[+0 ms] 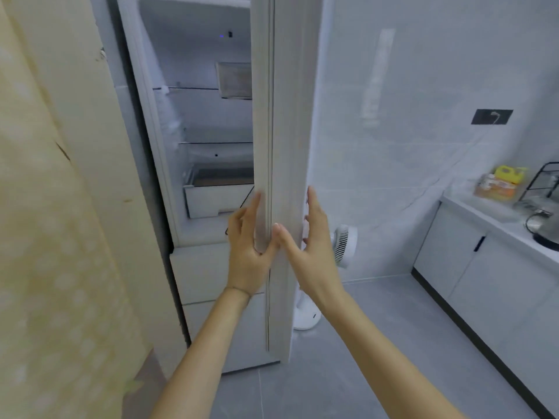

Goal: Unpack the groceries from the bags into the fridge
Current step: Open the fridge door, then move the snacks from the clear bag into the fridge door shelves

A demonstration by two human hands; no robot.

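– At the centre of the view, what is being held?

– It is the fridge door, swung out from the fridge so that its free edge points straight at the viewer.

– Which way does its long axis run?

– Upright, from the top of the picture down almost to the grey floor. Only the narrow edge shows, with the inner side facing left towards the open compartment and the outer face turned right towards the tiled wall.

– How does it look?

– It is pale white-grey and a little blurred. A ribbed seal runs down its length as thin dark lines.

– And the hands?

– The left hand lies on the inner side. Its forefinger is straight up along the seal and its thumb is hooked round the seal's ridge. The right hand clasps the edge from the other side, with the thumb on the edge and the fingers on the outer face. The two thumbs are almost touching.

– What shows inside?

– There are glass shelves and a white drawer below them. I can make out no food on them.

– Anything else nearby?

– A white fan stands on the floor just behind the door. Further right, a counter carries a yellow-capped bottle and a kettle.
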